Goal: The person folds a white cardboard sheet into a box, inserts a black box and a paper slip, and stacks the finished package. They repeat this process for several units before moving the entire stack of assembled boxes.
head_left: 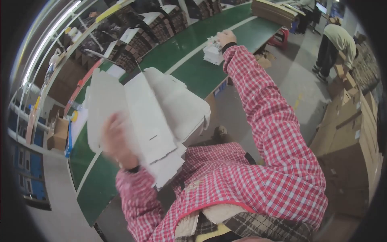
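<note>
A stack of unfolded white cardboard boxes [147,121] leans over the near edge of the green table, its side flaps spread. My left hand [119,141] is over the left part of this cardboard, smeared by motion, so its fingers cannot be read. Far out to the front, my right hand [226,37] is closed at the top of a small pile of white papers [213,54] on the table. Its fingers are curled, and what they pinch is too small to make out.
The long green table [193,76] has brown cartons [149,40] packed along its far side and flat cardboard [274,12] at its end. Large cardboard boxes [342,137] stand at the right. A person [338,44] bends over near them. An open brown box [58,133] is at the left.
</note>
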Demonstrator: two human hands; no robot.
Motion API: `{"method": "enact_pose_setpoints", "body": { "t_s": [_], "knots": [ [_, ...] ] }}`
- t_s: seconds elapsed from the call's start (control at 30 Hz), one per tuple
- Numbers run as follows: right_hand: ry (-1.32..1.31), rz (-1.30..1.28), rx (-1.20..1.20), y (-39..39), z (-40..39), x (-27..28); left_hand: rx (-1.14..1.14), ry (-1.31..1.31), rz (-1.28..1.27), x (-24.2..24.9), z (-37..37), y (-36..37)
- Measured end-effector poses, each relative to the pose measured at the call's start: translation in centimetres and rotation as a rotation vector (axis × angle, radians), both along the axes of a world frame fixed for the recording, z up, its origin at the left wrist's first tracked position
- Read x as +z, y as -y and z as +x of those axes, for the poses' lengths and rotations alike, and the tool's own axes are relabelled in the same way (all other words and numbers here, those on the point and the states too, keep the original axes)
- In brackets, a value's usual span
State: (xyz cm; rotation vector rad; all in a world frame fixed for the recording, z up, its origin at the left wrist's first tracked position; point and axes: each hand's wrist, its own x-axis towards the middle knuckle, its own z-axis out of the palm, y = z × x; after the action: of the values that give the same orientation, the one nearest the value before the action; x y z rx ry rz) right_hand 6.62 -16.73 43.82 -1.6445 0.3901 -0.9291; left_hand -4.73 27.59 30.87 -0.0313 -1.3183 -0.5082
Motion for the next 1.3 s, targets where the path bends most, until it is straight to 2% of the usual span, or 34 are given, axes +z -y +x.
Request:
{"method": "enact_pose_setpoints", "body": {
  "t_s": [0.03,0.07,0.1,0.17,0.27,0.37,0.47,0.57,0.67,0.77,0.87,0.97,1.07,1.1,1.17,1.27,1.3],
  "knots": [
    [-0.037,0.069,0.003,-2.1,-2.6,0.2,0.772,0.092,0.219,1.3,-1.3,5.6],
    [-0.075,0.138,0.01,-4.0,-5.1,0.5,1.544,0.183,0.452,3.3,-6.2,12.8],
    [-0.084,0.115,0.009,-4.5,-4.2,-0.7,1.536,0.258,0.492,3.0,-6.7,15.8],
    [-0.086,0.031,-0.024,-5.6,-2.2,-2.8,1.458,0.584,0.631,2.5,-7.2,21.8],
    [-0.104,-0.116,-0.044,-7.0,-1.6,-4.6,1.413,0.568,0.815,0.8,-7.3,24.2],
    [-0.068,-0.073,-0.109,-4.6,-0.4,-5.5,1.413,0.536,0.787,1.4,-7.5,25.0],
    [-0.078,0.077,-0.199,-2.5,-2.3,-4.3,1.624,0.632,0.504,1.2,-6.3,27.8],
    [-0.088,0.098,-0.27,-0.4,-2.5,-5.7,1.608,0.732,0.72,1.0,-6.2,29.1],
    [-0.029,0.174,-0.284,1.2,-3.2,-5.3,1.309,0.74,1.018,4.2,-5.9,28.9],
    [0.072,0.32,-0.415,5.8,-1.9,-5.6,0.984,0.651,1.03,4.5,-5.3,29.5],
    [0.242,0.45,-0.461,8.7,-2.4,-5.9,0.841,0.596,0.959,3.8,-6.1,30.2],
    [0.152,0.56,-0.487,9.6,-4.5,-4.9,0.743,0.63,0.999,3.7,-6.2,30.2],
    [-0.302,0.39,-0.47,14.8,-1.4,-6.2,0.738,0.588,0.896,4.3,-5.9,30.4],
    [-0.444,0.234,-0.491,15.3,-1.5,-6.0,0.747,0.606,0.906,4.8,-5.7,30.3],
    [-0.958,-0.426,-0.54,16.0,-1.9,-5.5,0.787,0.694,0.926,5.8,-5.7,30.0],
    [-0.799,-0.164,-0.492,17.2,-0.7,-5.4,0.868,0.669,0.788,4.7,-5.7,30.4],
    [-0.654,-0.055,-0.428,15.1,-0.8,-5.5,0.875,0.678,0.8,4.3,-5.9,30.0]
  ]
}}
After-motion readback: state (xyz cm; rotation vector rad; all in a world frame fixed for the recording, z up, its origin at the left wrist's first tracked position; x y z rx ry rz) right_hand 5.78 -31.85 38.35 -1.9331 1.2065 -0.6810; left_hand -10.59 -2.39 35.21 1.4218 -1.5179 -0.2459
